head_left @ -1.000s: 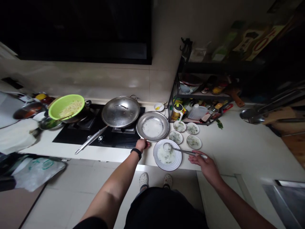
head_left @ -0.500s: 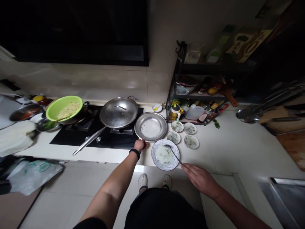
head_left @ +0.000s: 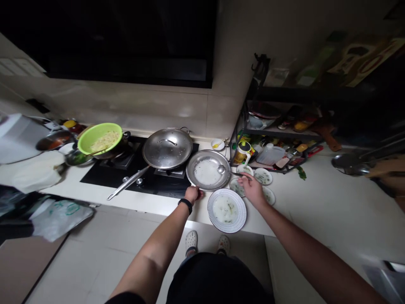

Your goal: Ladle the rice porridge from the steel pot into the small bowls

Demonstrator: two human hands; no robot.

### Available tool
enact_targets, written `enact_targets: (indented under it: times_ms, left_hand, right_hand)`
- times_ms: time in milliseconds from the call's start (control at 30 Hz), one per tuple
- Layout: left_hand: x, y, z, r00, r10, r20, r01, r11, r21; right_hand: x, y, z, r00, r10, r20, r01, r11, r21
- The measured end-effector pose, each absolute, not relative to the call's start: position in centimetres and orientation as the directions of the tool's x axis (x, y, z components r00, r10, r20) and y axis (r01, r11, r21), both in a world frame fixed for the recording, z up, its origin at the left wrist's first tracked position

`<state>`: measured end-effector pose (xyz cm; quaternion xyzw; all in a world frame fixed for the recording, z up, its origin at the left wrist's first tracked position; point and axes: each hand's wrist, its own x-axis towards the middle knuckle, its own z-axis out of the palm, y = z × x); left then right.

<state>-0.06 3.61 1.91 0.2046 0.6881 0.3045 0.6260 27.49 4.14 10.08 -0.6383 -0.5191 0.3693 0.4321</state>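
1. Metal spoon (head_left: 225, 170) lay with its bowl inside the steel plate (head_left: 190, 173), and we pinched its handle in our right hand (head_left: 249, 188), fingers partly closed.
2. Our left hand (head_left: 193, 194) curled over that plate's near rim and gripped it, a black watch strap (head_left: 186, 204) on the wrist.
3. Striped white plate (head_left: 227, 211) holding milky liquid (head_left: 225, 209) sat just nearer us, and small saucers (head_left: 262, 176) lay beyond our right hand.

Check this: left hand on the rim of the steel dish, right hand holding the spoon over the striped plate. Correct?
Not quite. The spoon in the right hand is in the steel dish, not over the striped plate, as the head view shows. The left hand is on the dish's rim, as you said.
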Motion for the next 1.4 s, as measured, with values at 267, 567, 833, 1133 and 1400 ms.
enact_targets:
  times_ms: [267, 567, 833, 1133, 1400]
  left_hand:
    - [-0.2, 3.8, 1.6, -0.126, 0.642, -0.756, -0.112, 0.748, 0.654]
    - [-0.5, 4.0, 0.8, -0.103, 0.637, -0.764, -0.120, 0.755, 0.645]
    - [-0.7, 4.0, 1.1, -0.090, 0.641, -0.762, -0.129, 0.752, 0.647]
    - [-0.7, 3.9, 1.6, -0.092, 0.642, -0.761, -0.098, 0.755, 0.649]
    - [-0.6, 3.8, 2.1, -0.103, 0.650, -0.753, -0.089, 0.748, 0.658]
  right_hand:
    - [23.0, 13.8, 7.6, 0.101, 0.995, -0.008, 0.605, -0.068, -0.793]
    - [17.4, 14.8, 5.9, 0.017, 0.991, -0.131, 0.410, -0.127, -0.903]
    - [16.1, 10.8, 5.2, 0.178, 0.897, -0.405, -0.067, -0.399, -0.914]
    - [19.2, 7.3, 8.1, 0.195, 0.917, -0.349, -0.152, -0.323, -0.934]
    - [23.1, 4.3, 11.3, 0.239, 0.916, -0.323, -0.169, -0.288, -0.942]
